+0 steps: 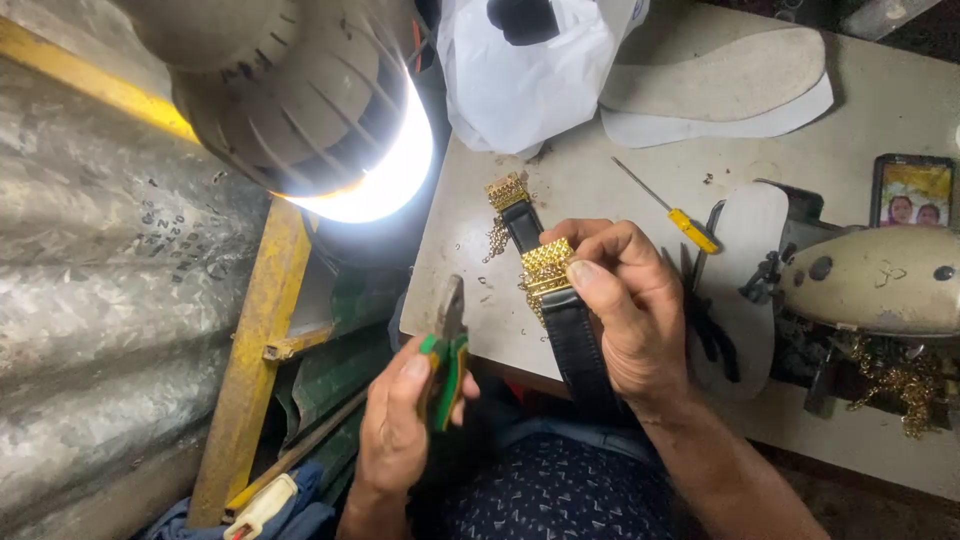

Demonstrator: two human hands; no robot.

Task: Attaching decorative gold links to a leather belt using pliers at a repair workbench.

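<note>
The big lamp (300, 100) blocks the left; bare table (600, 180) lies open between strap (540, 270) and screwdriver (670, 210).

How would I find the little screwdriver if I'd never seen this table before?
Start at the pale table and find the right hand pinching a black strap with gold chain pieces. Just above and to the right of that hand lies the screwdriver, slanted on the bare tabletop. It is the only thing there with a thin metal shaft and a short yellow handle; the pliers have green grips.
</note>
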